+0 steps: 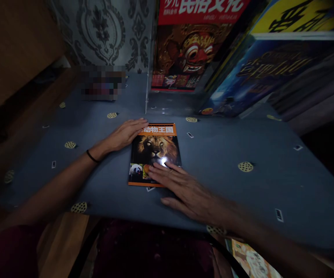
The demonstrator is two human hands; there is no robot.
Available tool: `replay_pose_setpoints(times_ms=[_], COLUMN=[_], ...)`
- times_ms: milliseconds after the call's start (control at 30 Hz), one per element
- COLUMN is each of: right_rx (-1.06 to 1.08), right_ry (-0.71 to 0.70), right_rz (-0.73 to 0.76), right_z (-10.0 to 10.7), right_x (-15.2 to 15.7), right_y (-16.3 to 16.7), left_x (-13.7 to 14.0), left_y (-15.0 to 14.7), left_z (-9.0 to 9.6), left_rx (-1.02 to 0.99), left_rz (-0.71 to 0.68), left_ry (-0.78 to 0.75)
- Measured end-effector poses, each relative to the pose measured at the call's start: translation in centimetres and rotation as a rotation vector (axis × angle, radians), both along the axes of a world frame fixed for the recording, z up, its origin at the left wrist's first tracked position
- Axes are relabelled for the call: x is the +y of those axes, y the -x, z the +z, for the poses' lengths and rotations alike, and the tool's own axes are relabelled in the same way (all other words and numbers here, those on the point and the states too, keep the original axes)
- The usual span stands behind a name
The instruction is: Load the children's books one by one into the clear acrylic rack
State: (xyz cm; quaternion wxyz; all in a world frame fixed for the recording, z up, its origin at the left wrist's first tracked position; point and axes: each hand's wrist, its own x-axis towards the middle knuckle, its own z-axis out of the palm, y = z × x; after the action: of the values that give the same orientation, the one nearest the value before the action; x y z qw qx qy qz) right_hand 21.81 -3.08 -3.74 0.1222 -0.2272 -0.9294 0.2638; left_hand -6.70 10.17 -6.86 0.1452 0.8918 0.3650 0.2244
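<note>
A closed book [155, 148] with a lion on its dark cover and orange bands at top and bottom lies flat on the blue tablecloth, in the middle of the head view. My left hand [128, 133] rests at its upper left corner, fingers stretched out and touching the cover's edge. Across the lower right corner lies my right hand [184, 187], its fingers extended flat over the cover and the thumb apart on the cloth. Neither hand grips anything. Part of the lower cover is hidden under my right fingers.
Behind the book stands a clear holder [172, 102] with a red mask-cover book [190, 50]. Beside it on the right leans a blue book [250, 77]. A blurred-out object [102, 85] sits at back left. The table [213, 146] has its near edge by my lap.
</note>
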Motion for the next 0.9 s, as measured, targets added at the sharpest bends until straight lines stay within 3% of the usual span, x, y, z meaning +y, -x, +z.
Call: replay_pose_setpoints(times_ms=[233,500,767,900], right_rx=[0.038,-0.02,0.006,0.093], right_ry=[-0.035,-0.159,-0.217,-0.176], right_rz=[-0.126,-0.352,-0.449,-0.502], right_z=[-0.8,-2.0,-2.5,-2.9], right_x=[3.1,8.7,10.1,10.2], right_y=[-0.2,1.4,2.0,1.4], left_x=[-0.7,-2.1,-2.9,-3.0], left_y=[-0.2,-0.9,-1.2,-1.2], left_z=[0.4,0.4,0.6,0.6], left_rx=[0.061,0.131,0.153,0.165], left_rz=[0.065,0.353,0.361,0.346], left_ry=[-0.012,-0.118,-0.144,-0.141])
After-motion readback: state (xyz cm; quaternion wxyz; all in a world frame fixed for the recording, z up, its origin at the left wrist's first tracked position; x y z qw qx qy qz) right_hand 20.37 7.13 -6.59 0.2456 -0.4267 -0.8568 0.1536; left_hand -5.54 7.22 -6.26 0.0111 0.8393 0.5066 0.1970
